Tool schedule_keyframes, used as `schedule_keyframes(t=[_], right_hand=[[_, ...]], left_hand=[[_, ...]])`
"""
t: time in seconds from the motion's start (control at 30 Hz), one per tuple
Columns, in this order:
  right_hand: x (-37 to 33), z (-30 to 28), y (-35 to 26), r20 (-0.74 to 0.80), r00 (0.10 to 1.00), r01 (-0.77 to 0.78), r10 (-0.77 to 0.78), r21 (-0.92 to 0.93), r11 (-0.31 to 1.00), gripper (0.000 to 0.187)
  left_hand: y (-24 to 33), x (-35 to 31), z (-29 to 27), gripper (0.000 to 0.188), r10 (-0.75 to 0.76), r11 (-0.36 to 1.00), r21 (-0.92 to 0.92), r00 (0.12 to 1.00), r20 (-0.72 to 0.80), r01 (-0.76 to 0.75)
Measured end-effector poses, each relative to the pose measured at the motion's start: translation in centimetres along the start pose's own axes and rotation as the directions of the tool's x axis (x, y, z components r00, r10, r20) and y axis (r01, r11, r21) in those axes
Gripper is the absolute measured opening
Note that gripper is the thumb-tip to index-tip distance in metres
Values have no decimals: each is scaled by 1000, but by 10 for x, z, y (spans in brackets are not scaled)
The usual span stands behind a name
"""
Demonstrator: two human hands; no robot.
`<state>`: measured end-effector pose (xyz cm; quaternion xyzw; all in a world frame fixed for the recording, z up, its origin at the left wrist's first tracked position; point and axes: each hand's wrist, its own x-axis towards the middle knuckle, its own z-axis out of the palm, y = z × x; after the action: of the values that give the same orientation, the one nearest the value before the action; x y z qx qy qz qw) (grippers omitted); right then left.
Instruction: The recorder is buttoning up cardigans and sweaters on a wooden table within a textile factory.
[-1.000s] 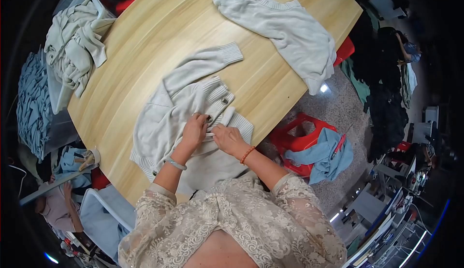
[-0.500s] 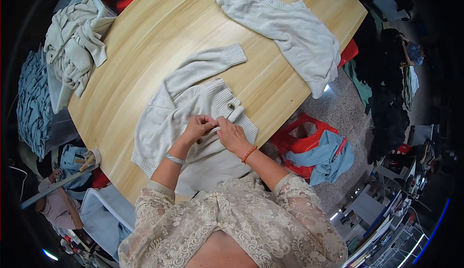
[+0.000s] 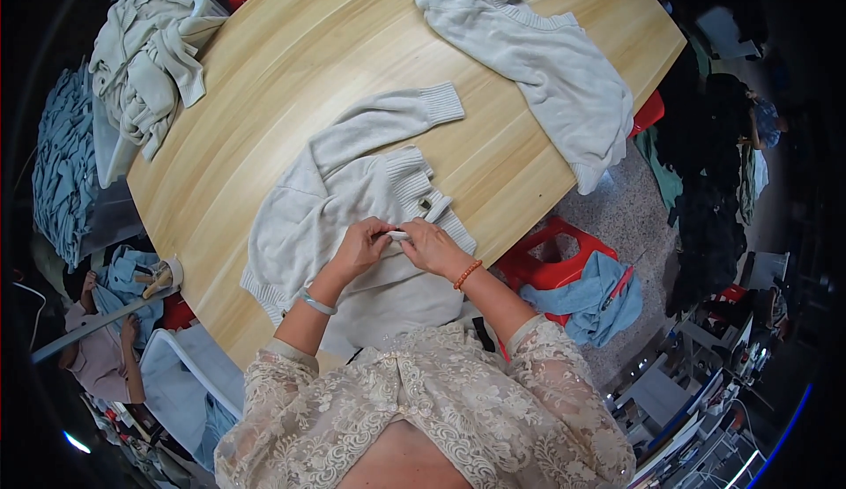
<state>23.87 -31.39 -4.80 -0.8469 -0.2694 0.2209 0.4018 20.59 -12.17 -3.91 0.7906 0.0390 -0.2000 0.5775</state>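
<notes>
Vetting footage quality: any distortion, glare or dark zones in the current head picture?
Head view: fisheye bends the wooden table's edge, corners go black; head view: bright light streak at lower left, black pile at right loses detail; head view: left hand, right hand and pale sweater read fairly clearly.

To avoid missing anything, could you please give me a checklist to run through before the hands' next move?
1. Left hand pinching the pale sweater: ok.
2. Right hand pinching it too: ok, close beside the left.
3. Pale sweater lying smooth: not ok, wrinkled.
4. Second sweater wholly on the table: not ok, one end overhangs.
5. Fabric between the fingertips unsnagged: cannot tell, partly hidden.
</notes>
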Motion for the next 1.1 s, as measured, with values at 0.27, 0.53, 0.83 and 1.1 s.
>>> schedule_keyframes(t=[0.27,0.53,0.83,1.1], right_hand=[[6,-3,-3,15,997,71,-71,-18,997,12],[-1,-26,-5,137,989,-49,52,-26,998,13],[-26,-30,12,-38,986,-169,165,-275,947,16],[-24,-36,16,-86,986,-163,143,-328,930,14]], left_hand=[[-9,2,-7,11,-39,994,-100,994,99,48],[-2,-1,-13,8,-31,994,-107,998,46,36],[22,22,2,18,358,639,750,929,-91,-172],[21,77,57,17,260,801,551,965,34,-235]])
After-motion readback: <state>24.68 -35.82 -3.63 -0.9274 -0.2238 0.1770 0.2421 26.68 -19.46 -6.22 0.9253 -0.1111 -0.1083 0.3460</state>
